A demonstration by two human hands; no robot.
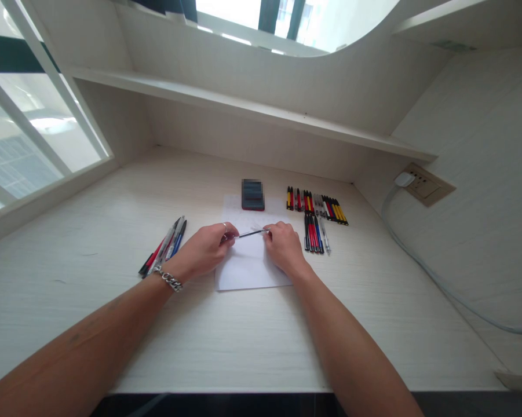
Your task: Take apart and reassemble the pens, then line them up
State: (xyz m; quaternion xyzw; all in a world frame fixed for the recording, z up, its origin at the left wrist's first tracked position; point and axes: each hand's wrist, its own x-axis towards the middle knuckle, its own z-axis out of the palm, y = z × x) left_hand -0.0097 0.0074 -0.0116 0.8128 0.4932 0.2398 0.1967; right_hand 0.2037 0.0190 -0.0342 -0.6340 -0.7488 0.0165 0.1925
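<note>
A slim dark pen refill (251, 234) spans the gap between my two hands above a white sheet of paper (247, 269). My left hand (212, 243), with a ring and a chain bracelet, pinches its left end. The fingers of my right hand (283, 243) are closed on its right end. Both tips are hidden by the fingers, so I cannot tell whether a pen barrel is in either hand. Left of my left hand lies a loose bunch of pens (167, 246) in red, blue, black and clear. Rows of pens (315, 205) lie beyond my right hand, with a shorter group (313, 234) below them.
A phone (252, 194) with a blurred screen lies at the paper's top edge. A shelf (243, 107) runs over the back of the desk (91, 313). On the right wall, a white plug (404, 179) sits in a socket, its cable (421, 263) trailing down the desk's right side.
</note>
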